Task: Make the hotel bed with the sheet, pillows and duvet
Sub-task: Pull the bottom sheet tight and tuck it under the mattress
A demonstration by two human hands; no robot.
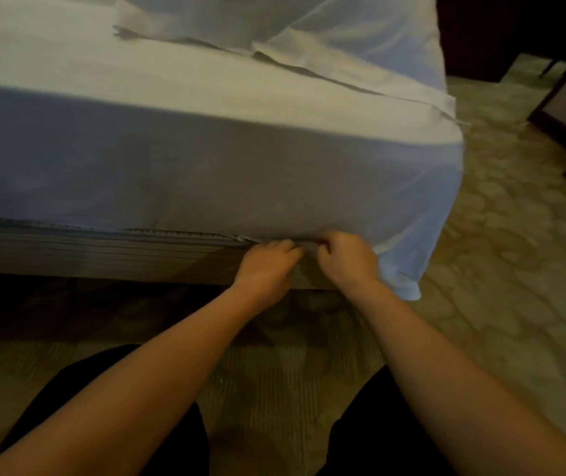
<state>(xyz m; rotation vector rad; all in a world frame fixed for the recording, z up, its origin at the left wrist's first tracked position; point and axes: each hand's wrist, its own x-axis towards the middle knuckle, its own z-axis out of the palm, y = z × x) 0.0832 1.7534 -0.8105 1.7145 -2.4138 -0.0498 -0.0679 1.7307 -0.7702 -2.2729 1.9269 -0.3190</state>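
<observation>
**A:** Left stretch of the bed's near edge: the sheet (206,173) hem sits in the seam above the bed base (85,255). Looks tucked there.

**B:** Left hand (267,266) is at that seam, fingers curled, tips at the gap. It's blurred, so we can't tell if its grip holds cloth or just pushes.

**A:** Right hand (346,259) is just beside it, grip clenched on the hem, near the bed's right corner.

**B:** Loose flap (408,286) hangs past that corner, untucked, down toward the carpet (515,235).

**A:** Risks as we judge them: if we pull too hard here, the tucked stretch on the left drags out. If we stuff the flap in unfolded, we get a bulky corner that pops loose.

**B:** Also the white bedding (343,29) lying on top toward the far right corner. Tugging the sheet could shift it or wrinkle the top.
</observation>
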